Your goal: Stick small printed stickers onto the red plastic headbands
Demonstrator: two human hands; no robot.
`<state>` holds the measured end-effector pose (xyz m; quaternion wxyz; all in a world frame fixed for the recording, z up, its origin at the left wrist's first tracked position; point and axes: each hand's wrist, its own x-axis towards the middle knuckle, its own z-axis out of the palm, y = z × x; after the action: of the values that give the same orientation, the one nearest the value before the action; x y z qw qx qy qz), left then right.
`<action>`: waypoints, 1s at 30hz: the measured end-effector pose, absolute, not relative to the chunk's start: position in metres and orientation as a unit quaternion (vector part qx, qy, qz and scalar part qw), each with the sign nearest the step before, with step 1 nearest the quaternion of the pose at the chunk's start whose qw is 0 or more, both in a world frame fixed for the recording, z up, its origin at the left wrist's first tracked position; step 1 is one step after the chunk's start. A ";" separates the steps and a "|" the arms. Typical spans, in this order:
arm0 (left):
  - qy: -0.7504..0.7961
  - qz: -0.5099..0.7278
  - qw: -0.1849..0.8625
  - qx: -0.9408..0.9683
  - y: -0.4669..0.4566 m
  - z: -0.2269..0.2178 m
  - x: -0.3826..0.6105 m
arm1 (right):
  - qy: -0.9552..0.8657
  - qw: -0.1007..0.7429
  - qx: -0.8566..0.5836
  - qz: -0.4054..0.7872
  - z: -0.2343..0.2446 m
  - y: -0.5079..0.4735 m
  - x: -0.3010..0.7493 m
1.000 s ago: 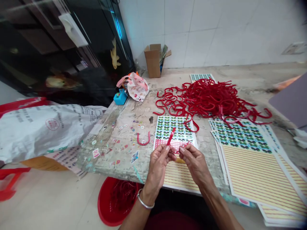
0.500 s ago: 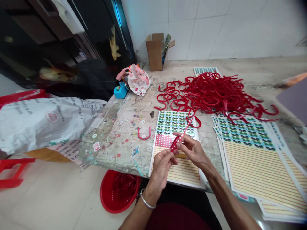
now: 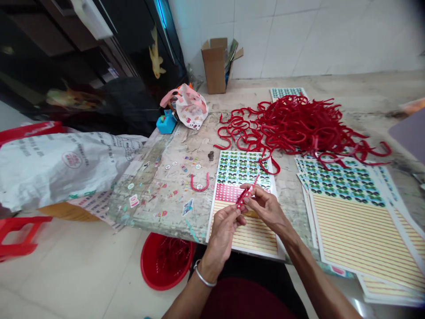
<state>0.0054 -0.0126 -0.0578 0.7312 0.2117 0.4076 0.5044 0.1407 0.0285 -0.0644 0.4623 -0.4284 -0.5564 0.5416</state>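
We see a bright, evenly lit scene. The white tiled wall and pale floor are close to washed out, while the fish tank at upper left is very dark, with a cyan streak of glare on its glass. Shadows are soft and faint, even under the left hand and right hand above the sticker sheet. Both hands and the red strip they pinch are sharp. Toward the edges the picture bends and stretches: the stacked sheets at right fan outward, and the upper right corner darkens.
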 end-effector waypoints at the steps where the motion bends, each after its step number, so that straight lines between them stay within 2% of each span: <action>1: 0.408 0.504 0.731 0.209 -0.012 -0.058 0.006 | -0.560 0.465 -0.432 0.533 -0.064 0.028 0.141; 6: 0.407 0.503 0.734 0.207 -0.012 -0.056 0.006 | -0.568 0.472 -0.449 0.503 -0.064 0.027 0.140; 17: 0.409 0.506 0.732 0.204 -0.011 -0.054 0.008 | -0.552 0.473 -0.450 0.519 -0.065 0.026 0.139; 26: 0.476 0.526 0.659 0.251 -0.011 -0.061 0.012 | -0.599 0.483 -0.469 0.434 -0.070 0.023 0.135; 30: 0.490 0.540 0.625 0.279 -0.010 -0.062 0.016 | -0.611 0.518 -0.510 0.314 -0.072 0.017 0.129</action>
<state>0.0164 -0.0100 -0.0624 0.6255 0.2788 0.4898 0.5396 0.1290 0.0166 -0.0723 0.5176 -0.5103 -0.6108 0.3139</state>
